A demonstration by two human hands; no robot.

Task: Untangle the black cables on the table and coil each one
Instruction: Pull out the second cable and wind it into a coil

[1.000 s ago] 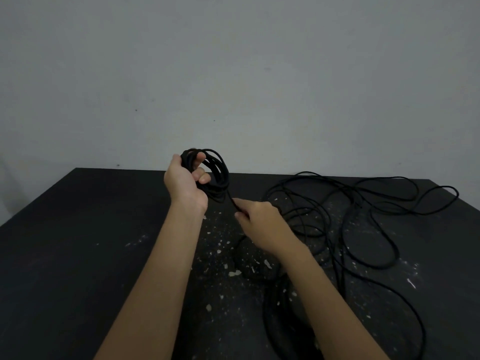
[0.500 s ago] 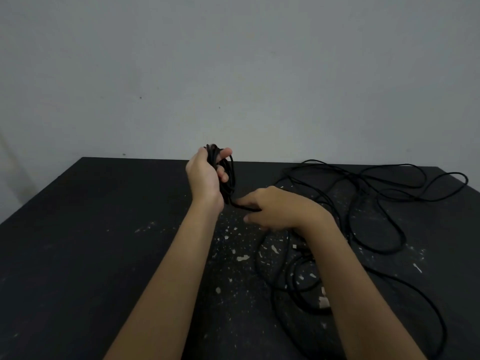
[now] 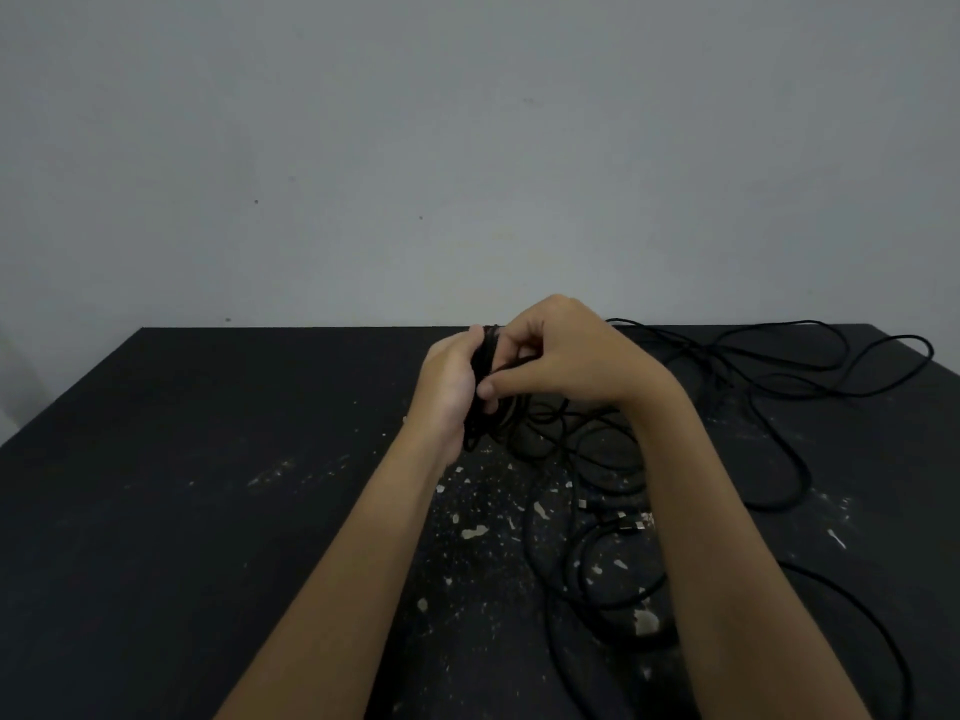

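Observation:
My left hand (image 3: 445,387) grips a small coil of black cable (image 3: 484,392), held upright above the middle of the table. My right hand (image 3: 566,356) is pressed against the coil from the right, its curled fingers pinching a strand of the same cable over the top of the coil. Loose black cable (image 3: 779,376) runs from the hands in tangled loops across the right half of the table. More loops (image 3: 608,579) lie under my right forearm, with small metal plug ends (image 3: 631,524) among them.
The black table (image 3: 208,485) is speckled with pale paint chips near its middle. Its left half holds nothing. A plain grey wall (image 3: 467,148) stands right behind the far edge. Cable loops reach close to the table's far right corner.
My right hand has risen from below the coil to its top, carrying the strand up and over. Both hands have come together, and the view has shifted slightly.

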